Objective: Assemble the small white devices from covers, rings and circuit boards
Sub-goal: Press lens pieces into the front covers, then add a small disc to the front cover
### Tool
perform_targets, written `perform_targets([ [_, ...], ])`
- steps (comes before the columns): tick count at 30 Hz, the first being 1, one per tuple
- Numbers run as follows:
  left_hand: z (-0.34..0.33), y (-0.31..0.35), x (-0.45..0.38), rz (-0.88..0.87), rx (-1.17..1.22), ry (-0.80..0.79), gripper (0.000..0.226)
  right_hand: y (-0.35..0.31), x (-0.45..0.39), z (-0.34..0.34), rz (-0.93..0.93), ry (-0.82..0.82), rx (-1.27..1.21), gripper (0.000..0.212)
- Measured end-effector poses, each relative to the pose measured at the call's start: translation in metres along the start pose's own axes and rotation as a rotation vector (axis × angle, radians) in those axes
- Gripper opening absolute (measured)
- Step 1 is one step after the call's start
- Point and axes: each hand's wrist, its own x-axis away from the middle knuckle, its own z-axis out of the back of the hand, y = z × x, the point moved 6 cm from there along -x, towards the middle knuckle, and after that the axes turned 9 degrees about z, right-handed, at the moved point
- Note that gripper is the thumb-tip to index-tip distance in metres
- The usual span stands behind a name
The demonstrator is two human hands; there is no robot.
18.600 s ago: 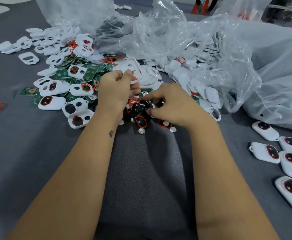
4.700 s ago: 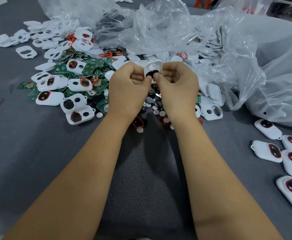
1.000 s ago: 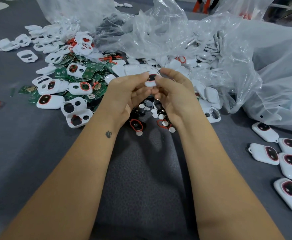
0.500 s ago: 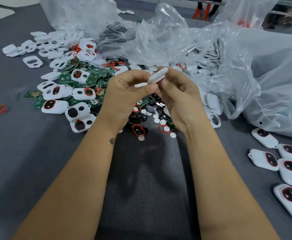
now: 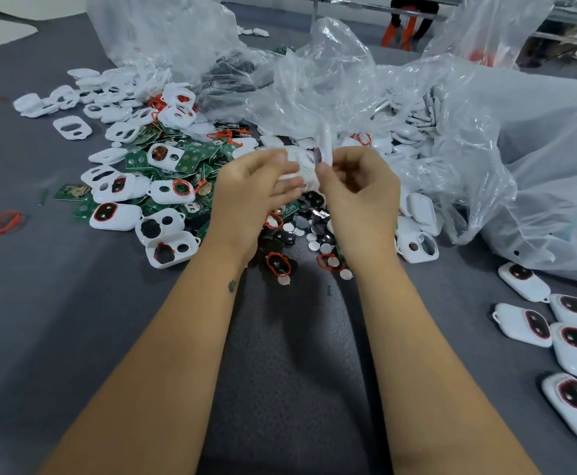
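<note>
1. Two bare hands meet above a pile of parts on a grey table [image 5: 57, 320], seen from a head cam.
2. Left hand [image 5: 249, 190]: fingers curled, holding a white cover [image 5: 297, 159], blurred.
3. Right hand [image 5: 359, 190]: fingers curled, pinching a second white piece [image 5: 326, 145] that stands upright, edge-on, w/ a dark spot on its face; blurred.
4. Below & left of the hands: green circuit boards [image 5: 191, 159], loose white covers [image 5: 72, 126], red rings [image 5: 6, 221], small black & white discs [image 5: 314, 236].
5. Finished white devices [image 5: 523, 281] lie at right, well apart from the pile.
6. Crumpled clear plastic bags [image 5: 468, 138] behind the hands, more white parts inside.
</note>
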Motion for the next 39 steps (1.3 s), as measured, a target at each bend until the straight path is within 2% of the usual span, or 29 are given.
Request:
perform_targets([
  [4, -0.008, -0.002, 0.003, 0.052, 0.008, -0.134, 0.025, -0.014, 0.01, -0.019, 0.326, -0.214, 0.415, 0.011],
  [7, 0.001, -0.001, 0.001, 0.029, 0.003, -0.021, 0.024, -0.014, 0.012, -0.024, 0.369, -0.274, 0.43, 0.017],
  [11, 0.011, 0.005, -0.001, -0.007, 0.081, 0.089, 0.013, -0.016, 0.006, -0.018, 0.287, -0.158, 0.271, 0.022],
  [14, 0.028, 0.011, -0.003, -0.057, 0.148, 0.215, 0.011, -0.009, 0.001, -0.005, 0.188, -0.079, 0.333, 0.024],
  [16, 0.038, 0.012, -0.004, -0.074, 0.204, 0.274, 0.008, -0.001, 0.0, -0.007, 0.109, -0.199, 0.414, 0.027],
  [18, 0.043, 0.013, -0.003, -0.097, 0.218, 0.314, 0.009, 0.003, 0.002, -0.017, 0.067, -0.391, 0.475, 0.026],
  [21, 0.052, 0.017, -0.003, -0.132, 0.234, 0.381, 0.012, 0.003, 0.002, -0.036, 0.103, -0.589, 0.579, 0.027],
  [23, 0.06, 0.018, -0.003, -0.149, 0.26, 0.444, 0.011, 0.003, -0.002, -0.04, 0.096, -0.585, 0.61, 0.026],
  [27, 0.073, 0.02, -0.003, -0.178, 0.306, 0.571, 0.006, 0.003, -0.026, -0.038, 0.098, -0.444, 0.656, 0.021],
  [29, 0.073, 0.02, -0.002, -0.198, 0.287, 0.601, 0.008, 0.006, -0.041, -0.045, 0.072, -0.438, 0.655, 0.024],
  [31, 0.072, 0.018, -0.002, -0.199, 0.238, 0.605, 0.003, 0.011, -0.051, -0.059, 0.038, -0.516, 0.673, 0.031],
  [34, 0.071, 0.016, -0.003, -0.197, 0.188, 0.609, 0.005, 0.023, -0.054, -0.079, -0.026, -0.721, 0.779, 0.051],
  [36, 0.071, 0.015, -0.003, -0.198, 0.184, 0.618, 0.004, 0.027, -0.058, -0.082, -0.048, -0.762, 0.818, 0.041],
  [38, 0.07, 0.015, -0.003, -0.198, 0.187, 0.621, 0.009, 0.027, -0.066, -0.075, -0.051, -0.746, 0.791, 0.009],
  [39, 0.069, 0.016, -0.004, -0.196, 0.185, 0.62, 0.013, 0.025, -0.07, -0.07, -0.041, -0.759, 0.796, 0.006],
])
